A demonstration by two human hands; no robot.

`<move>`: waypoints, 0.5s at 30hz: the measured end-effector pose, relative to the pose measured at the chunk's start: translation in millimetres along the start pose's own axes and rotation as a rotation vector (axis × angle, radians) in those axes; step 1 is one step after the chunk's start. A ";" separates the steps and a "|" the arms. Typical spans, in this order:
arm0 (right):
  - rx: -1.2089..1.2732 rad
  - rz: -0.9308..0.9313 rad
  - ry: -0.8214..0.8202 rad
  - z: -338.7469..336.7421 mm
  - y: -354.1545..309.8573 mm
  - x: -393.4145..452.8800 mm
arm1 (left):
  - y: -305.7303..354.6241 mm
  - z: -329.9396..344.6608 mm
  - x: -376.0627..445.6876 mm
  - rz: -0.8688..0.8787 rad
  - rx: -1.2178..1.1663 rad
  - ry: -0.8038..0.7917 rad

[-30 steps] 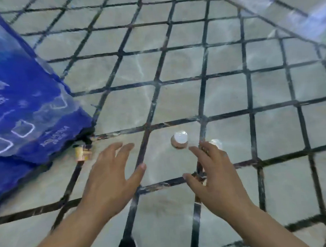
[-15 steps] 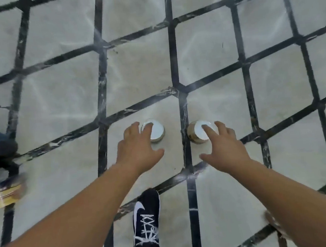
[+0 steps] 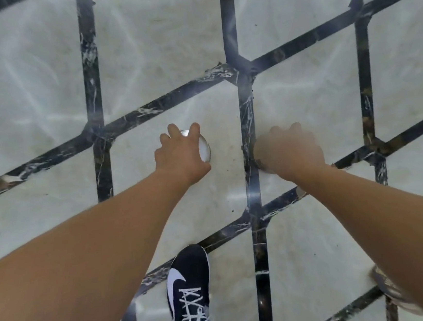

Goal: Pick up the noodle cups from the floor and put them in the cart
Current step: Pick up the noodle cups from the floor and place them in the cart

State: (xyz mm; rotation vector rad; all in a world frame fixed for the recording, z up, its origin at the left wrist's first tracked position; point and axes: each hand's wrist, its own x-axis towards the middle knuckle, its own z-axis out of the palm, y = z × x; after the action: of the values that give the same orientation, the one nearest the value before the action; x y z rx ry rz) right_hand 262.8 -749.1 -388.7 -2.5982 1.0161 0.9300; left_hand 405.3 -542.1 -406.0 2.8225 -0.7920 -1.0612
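Floor (image 3: 34, 73): pale marble tiles crossed by dark veined strips, seen from above. Left hand (image 3: 179, 155): reaching down over a noodle cup (image 3: 204, 148), fingers draped across its silvery lid and curled over the far rim, thumb at the near side; the hand is closed around the cup, which stands upright on a pale tile just left of a dark vertical strip. Only a crescent of lid and rim shows past the knuckles. Right hand (image 3: 289, 149): blurred, lowered palm-down just right of the same strip, fingers bent downward as if wrapped over something; a sliver of a dark round edge shows at its left side, but whether the hand is truly gripping a second cup I cannot tell. The two hands lie side by side, apart, with the dark strip between them. Black shoe (image 3: 189, 291): white laces and white mark, planted on the floor near the bottom edge, below the left hand. Both forearms are bare.
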 end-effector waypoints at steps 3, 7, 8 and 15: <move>0.161 0.027 0.016 -17.4 -9.8 -27.0 | -15.9 -21.4 -31.9 -0.062 -0.040 0.035; 0.472 0.065 0.023 -47.3 -32.2 -73.6 | -37.4 -52.1 -93.3 -0.148 -0.182 0.060; 0.550 0.071 0.030 -57.8 -39.0 -89.2 | -44.2 -65.2 -114.8 -0.176 -0.227 0.081; 1.004 -0.022 -0.057 -122.7 -106.8 -225.2 | -92.1 -152.8 -298.6 -0.372 -0.668 0.320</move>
State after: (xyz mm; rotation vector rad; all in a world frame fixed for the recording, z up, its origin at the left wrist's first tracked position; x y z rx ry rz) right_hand 266.1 -596.0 -157.0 -1.7168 1.0545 0.3192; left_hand 351.2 -345.3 -124.4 2.4731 0.1157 -0.6838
